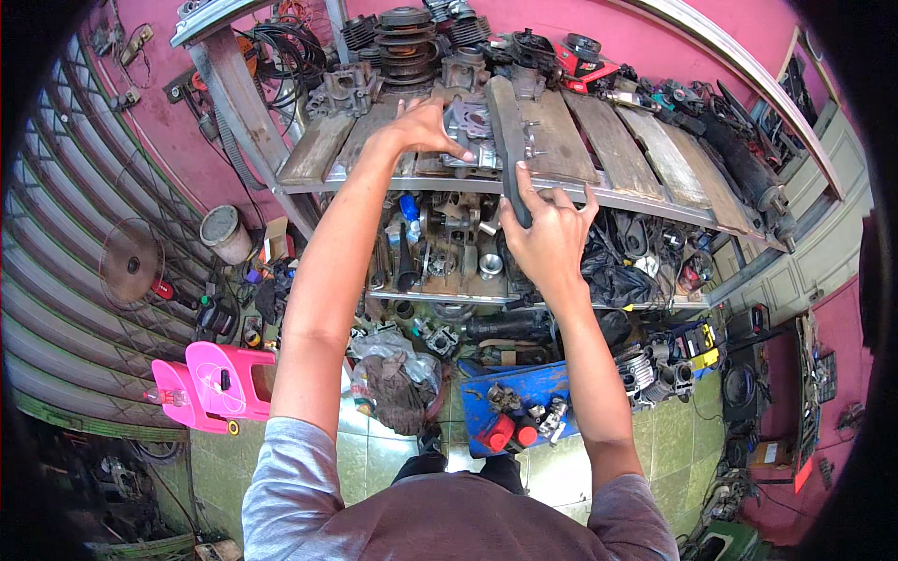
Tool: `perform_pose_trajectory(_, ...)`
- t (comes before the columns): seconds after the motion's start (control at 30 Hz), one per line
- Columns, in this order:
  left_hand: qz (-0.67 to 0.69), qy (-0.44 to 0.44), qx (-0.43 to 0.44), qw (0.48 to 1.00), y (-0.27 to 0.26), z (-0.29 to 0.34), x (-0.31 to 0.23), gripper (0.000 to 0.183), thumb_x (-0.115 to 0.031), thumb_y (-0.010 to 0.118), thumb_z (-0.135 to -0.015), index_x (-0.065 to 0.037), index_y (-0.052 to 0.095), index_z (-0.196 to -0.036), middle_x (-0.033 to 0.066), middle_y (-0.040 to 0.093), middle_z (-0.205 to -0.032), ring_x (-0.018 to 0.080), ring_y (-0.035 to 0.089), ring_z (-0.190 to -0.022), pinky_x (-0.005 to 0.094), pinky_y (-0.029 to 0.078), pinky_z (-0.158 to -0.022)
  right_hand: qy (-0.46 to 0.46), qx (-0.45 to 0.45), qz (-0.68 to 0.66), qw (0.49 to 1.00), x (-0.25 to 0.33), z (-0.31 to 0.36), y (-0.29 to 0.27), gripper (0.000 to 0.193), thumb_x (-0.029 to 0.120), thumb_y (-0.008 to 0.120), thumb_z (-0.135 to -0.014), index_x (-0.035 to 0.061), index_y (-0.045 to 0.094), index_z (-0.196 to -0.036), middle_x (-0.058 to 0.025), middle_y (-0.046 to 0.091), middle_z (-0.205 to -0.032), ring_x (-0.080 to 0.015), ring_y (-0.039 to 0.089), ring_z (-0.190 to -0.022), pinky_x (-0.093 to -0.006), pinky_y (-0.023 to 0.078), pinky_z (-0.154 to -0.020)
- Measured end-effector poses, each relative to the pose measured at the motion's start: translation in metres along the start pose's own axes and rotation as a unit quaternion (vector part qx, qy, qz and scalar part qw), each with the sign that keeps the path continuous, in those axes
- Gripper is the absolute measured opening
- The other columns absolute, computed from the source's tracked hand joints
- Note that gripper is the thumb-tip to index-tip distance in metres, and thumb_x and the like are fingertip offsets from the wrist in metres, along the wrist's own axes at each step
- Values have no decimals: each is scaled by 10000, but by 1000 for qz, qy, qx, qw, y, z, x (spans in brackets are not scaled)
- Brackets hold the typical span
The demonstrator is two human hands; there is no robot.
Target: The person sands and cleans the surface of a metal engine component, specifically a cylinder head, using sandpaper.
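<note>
My left hand [426, 126] rests with fingers bent on a grey metal engine part [468, 126] that lies on the wooden top shelf [608, 140]. My right hand [547, 234] grips the near end of a long dark bar [505, 131], which runs away from me across the shelf boards beside the engine part. Both arms reach up and forward from my grey-sleeved shoulders.
Pulleys [404, 37], engine blocks and a red tool [585, 61] crowd the shelf's back. A lower shelf [440, 294] holds small metal parts and black bags. On the tiled floor sit a blue tray [510, 397], a pink stool [224, 379], a fan [131, 262] and a bucket [224, 232].
</note>
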State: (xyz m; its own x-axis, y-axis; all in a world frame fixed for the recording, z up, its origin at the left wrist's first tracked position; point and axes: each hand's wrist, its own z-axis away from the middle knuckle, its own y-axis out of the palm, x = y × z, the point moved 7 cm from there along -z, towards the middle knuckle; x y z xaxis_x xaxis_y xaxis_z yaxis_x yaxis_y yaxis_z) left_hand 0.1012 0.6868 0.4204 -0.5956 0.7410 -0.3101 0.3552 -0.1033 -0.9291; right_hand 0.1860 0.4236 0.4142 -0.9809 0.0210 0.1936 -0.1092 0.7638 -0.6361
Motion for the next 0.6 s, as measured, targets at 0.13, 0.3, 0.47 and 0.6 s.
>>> perform_pose_trajectory(0.13, -17, 13, 10, 1000, 0, 0, 9, 1314, -685, 938, -475, 42, 490, -1473, 271, 528, -1487, 439, 392, -1462, 572, 179, -1261, -7, -14, -5, 1000, 6, 0, 1, 492, 270, 756, -860, 100, 712, -1320, -82, 717, -719, -251, 690, -861, -661, 236, -1141)
perform_pose_trajectory(0.3, 2, 53, -80, 995, -2, 12, -1, 1275, -645, 955, -470, 66, 521, -1435, 261, 562, -1432, 446, 435, -1387, 517, 272, -1224, 3, -10, 7, 1000, 6, 5, -2, 494, 266, 759, -856, 93, 715, -1317, -77, 718, -719, -246, 689, -860, -645, 246, -1143)
perform_pose_trajectory(0.47, -39, 125, -148, 980, -22, 28, -29, 1236, -563, 978, -460, 77, 527, -1417, 256, 571, -1383, 442, 437, -1361, 517, 285, -1217, -3, -35, 2, 999, 3, 15, -4, 513, 272, 768, -851, 92, 711, -1328, -72, 732, -743, -234, 682, -850, -623, 265, -1138)
perform_pose_trajectory(0.6, -81, 207, -228, 948, -27, 44, -53, 1138, -476, 967, -482, 47, 544, -1399, 232, 562, -1386, 444, 430, -1365, 607, 203, -1253, -3, -50, -8, 999, 1, 24, -6, 523, 271, 770, -851, 89, 705, -1336, -69, 734, -743, -232, 679, -852, -620, 270, -1135)
